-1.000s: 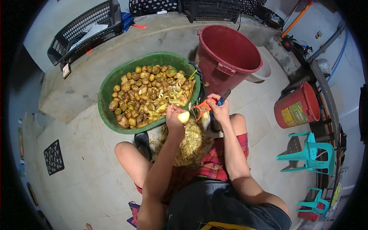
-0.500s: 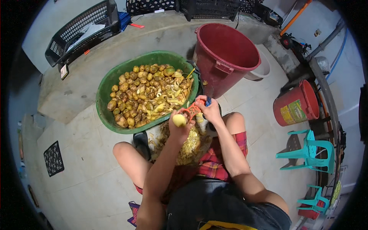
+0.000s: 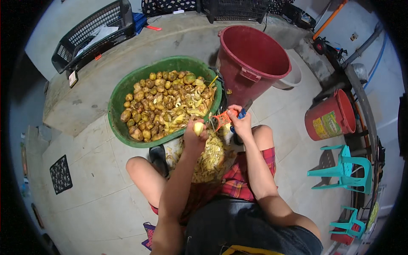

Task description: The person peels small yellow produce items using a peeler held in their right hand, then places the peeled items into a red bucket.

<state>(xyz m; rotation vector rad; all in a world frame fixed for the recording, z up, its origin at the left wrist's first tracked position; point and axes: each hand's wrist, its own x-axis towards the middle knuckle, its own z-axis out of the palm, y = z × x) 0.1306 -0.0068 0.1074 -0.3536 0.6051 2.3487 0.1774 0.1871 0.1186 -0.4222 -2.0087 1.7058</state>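
Note:
In my left hand (image 3: 194, 139) is a peeled, pale yellow potato (image 3: 198, 128), with the fingers wrapped round it. My right hand (image 3: 242, 123) grips an orange peeler (image 3: 222, 120) that has blue parts by the fingers. The peeler's head points left toward the potato, with a small gap between them. Just beyond both hands stands a big green tub (image 3: 114, 121) heaped with brown, unpeeled potatoes (image 3: 148, 103); loose peelings lie over its right side. Below the hands, a pile of pale peelings (image 3: 211, 156) lies between my legs.
A tall dark-red bin (image 3: 231, 72) stands right of the tub, with a pale basin (image 3: 293, 77) behind it. Farther right are a red bucket (image 3: 316, 124) and a turquoise chair (image 3: 335, 171). A concrete ledge (image 3: 91, 91) behind the tub bears a black crate (image 3: 68, 51).
The peeler has drawn away from the potato to the right, opening a gap. My right hand has shifted slightly right, and the potato has turned in my left hand.

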